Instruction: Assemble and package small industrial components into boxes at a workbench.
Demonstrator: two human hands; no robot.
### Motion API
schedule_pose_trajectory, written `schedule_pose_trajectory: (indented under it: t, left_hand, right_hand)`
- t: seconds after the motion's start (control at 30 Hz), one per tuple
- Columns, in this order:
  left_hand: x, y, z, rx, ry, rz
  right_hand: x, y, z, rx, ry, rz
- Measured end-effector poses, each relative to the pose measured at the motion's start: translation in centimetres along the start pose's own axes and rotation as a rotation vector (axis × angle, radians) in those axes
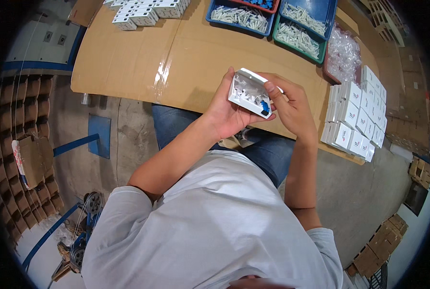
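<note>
No text legible. White boxes (353, 116) stacked at right end of tabletop (123, 62): small red and dark-blue print on the faces, same spot on several, too small to read. White cartons (145, 18) grouped at far left of tabletop: dark square marks and fine print on the sides, also unreadable; can't tell letters from symbols on either group.

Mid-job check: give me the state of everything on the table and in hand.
White box: open, held, small parts inside
Left hand: gripping the box
Right hand: gripping the box's right side
Left blue tray: holding white pieces
Green tray: holding white pieces
White boxes at right: stacked, seemingly closed
</note>
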State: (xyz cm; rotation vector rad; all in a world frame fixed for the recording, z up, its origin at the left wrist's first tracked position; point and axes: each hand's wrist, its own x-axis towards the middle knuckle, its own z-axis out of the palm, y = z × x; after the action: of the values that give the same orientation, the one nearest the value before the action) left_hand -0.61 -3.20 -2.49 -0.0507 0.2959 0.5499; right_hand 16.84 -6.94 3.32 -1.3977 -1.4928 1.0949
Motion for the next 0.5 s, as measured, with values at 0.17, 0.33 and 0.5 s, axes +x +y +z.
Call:
schedule_pose_trajectory:
  t: [0.17,0.33,0.5]
  left_hand:
    - [-0.29,-0.22,-0.08,0.049,0.018,0.017]
    - [-0.29,-0.17,-0.08,0.005,0.006,0.009]
    - [-0.33,0.22,0.00,-0.012,0.011,-0.003]
  right_hand:
    - [0.06,0.27,0.58,-0.025,0.010,-0.084]
    - [0.07,0.27,0.40,-0.026,0.023,-0.060]
    - [0.17,0.32,0.19,-0.002,0.019,-0.073]
